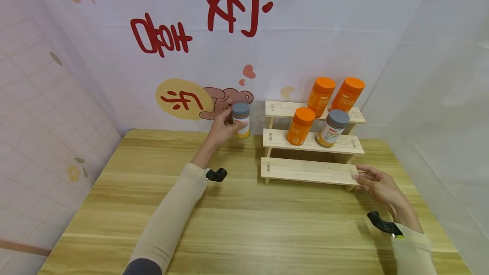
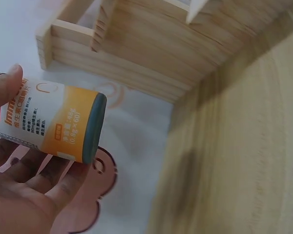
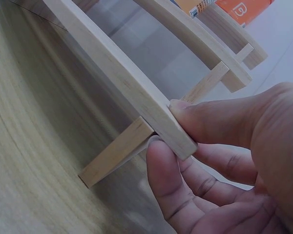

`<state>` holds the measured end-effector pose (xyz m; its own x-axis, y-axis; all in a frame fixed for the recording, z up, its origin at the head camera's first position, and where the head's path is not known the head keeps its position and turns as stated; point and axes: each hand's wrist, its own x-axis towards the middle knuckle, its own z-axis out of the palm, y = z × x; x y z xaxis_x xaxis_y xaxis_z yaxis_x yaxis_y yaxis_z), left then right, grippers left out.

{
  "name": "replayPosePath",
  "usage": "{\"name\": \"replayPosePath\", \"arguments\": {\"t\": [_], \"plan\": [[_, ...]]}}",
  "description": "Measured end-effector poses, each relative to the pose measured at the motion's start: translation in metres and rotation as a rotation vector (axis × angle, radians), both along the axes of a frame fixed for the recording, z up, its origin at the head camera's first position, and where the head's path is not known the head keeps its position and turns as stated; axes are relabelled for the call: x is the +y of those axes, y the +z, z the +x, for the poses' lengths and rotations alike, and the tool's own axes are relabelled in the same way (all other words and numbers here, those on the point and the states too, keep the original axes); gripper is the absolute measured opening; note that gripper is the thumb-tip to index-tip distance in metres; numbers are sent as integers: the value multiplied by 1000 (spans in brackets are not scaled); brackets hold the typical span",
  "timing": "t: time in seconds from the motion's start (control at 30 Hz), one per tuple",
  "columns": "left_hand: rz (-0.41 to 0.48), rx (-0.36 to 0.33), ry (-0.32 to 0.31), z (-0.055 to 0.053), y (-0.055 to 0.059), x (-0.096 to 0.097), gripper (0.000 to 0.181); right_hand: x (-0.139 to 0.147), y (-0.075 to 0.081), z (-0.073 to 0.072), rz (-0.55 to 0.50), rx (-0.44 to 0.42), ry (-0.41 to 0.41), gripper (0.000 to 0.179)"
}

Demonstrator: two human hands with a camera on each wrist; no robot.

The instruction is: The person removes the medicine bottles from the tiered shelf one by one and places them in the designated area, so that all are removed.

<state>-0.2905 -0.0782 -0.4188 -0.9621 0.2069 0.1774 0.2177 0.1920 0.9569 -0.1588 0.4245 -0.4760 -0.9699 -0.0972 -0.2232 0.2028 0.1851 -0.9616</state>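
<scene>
While my left hand (image 1: 223, 130) closes its thumb and fingers round a grey-lidded jar (image 1: 241, 119), that jar sits near the centre of the head view, left of a three-step wooden shelf (image 1: 276, 137). My left wrist view shows it at the left edge of the frame, apart from the tabletop (image 1: 267, 228). At the lower right of the head view, my right hand (image 1: 382, 188) pinches the right end of the lowest board (image 1: 309, 171), thumb above, fingers beneath. Right of centre, two orange jars (image 1: 321, 97) stand on the top step; below them, another orange jar (image 1: 301, 127) stands beside a matching jar (image 1: 330, 133).
</scene>
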Motion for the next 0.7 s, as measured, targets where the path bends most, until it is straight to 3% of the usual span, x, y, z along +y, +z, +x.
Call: {"name": "replayPosePath", "arguments": {"t": [0.33, 0.7], "plan": [[-55, -56, 15, -3, -29, -5, 59, 0, 2, -1, 32, -7, 0, 55], [-58, -84, 15, -3, -55, -6, 56, 0, 1, 0, 12, -20, -9, 50]]}}
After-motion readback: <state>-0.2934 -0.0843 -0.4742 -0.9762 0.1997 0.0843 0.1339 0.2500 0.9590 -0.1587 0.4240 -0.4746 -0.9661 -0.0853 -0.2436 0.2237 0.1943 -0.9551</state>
